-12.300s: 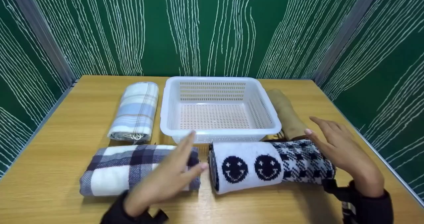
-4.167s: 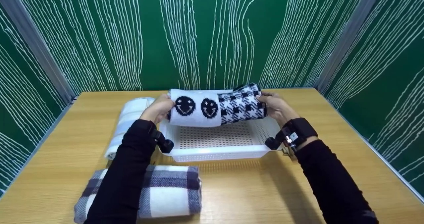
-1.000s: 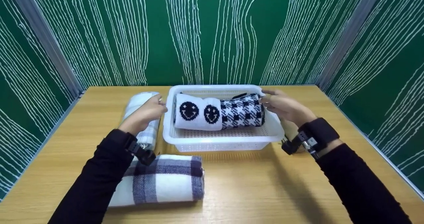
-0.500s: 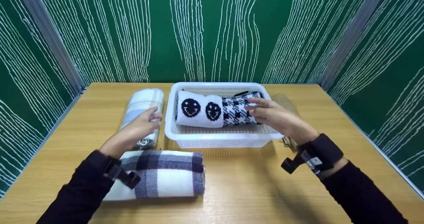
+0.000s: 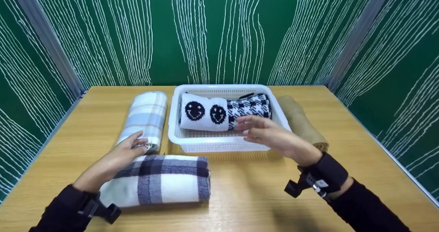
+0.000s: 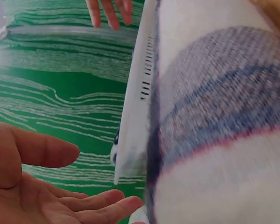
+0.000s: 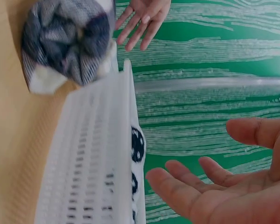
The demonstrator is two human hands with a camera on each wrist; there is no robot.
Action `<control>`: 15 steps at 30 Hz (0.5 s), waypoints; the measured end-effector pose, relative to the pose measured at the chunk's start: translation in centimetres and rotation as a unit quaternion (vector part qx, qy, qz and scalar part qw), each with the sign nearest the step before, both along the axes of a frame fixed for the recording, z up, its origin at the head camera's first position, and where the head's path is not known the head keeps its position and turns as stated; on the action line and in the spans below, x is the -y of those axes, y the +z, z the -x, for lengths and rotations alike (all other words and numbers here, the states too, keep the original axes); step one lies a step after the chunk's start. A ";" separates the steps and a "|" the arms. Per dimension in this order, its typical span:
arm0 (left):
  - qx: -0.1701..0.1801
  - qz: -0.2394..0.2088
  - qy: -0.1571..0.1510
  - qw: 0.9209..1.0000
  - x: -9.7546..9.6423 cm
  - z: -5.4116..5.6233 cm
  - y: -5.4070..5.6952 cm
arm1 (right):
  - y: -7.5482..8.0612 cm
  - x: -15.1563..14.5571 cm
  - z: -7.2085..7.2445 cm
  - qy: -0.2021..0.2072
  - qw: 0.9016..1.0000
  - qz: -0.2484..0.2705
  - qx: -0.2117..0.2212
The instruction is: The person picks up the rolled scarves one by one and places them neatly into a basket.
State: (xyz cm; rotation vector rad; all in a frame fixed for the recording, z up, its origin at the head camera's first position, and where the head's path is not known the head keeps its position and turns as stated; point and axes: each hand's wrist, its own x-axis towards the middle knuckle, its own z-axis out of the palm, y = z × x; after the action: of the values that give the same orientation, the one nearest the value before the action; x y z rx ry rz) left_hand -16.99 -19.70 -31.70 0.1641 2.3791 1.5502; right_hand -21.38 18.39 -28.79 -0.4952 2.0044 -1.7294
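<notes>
In the head view a rolled scarf [image 5: 205, 113] with black smiley faces and a houndstooth end lies inside the white plastic basket [image 5: 223, 145]. My right hand [image 5: 271, 134] hovers over the basket's front right part with loosely bent fingers, holding nothing. My left hand [image 5: 118, 156] is above the left end of a rolled plaid blanket [image 5: 171, 179] in white, grey and dark purple. Its fingers are extended and nothing is in them. The left wrist view shows the plaid blanket [image 6: 224, 107] close by, apart from the thumb and fingers [image 6: 93, 200].
A white and light blue rolled blanket [image 5: 145, 115] stands left of the basket. Right of it lies a brown roll [image 5: 301, 122]. The wooden table [image 5: 247, 197] meets green walls with white lines at the back and sides.
Earlier both hands carried the smiley scarf over the basket; now it lies inside, released. Since then the left hand has come back towards the plaid blanket, and the right hand has moved left and nearer.
</notes>
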 end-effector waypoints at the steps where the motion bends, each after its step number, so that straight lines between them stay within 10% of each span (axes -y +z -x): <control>1: 0.001 0.003 0.002 1.000 0.3 -0.1 -0.2 | -0.2 0.2 -0.2 0.009 1.000 -0.002 -0.002; 15: 0.022 0.016 0.045 0.999 4.6 -1.4 -2.5 | -3.6 2.0 -1.6 0.057 0.997 -0.039 0.043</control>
State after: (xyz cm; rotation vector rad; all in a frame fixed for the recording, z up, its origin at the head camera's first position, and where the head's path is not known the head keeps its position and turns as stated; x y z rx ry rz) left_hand -15.56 -24.27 -34.23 0.0161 2.4052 1.5367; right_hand -19.74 16.38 -32.38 -0.4889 1.9363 -1.5723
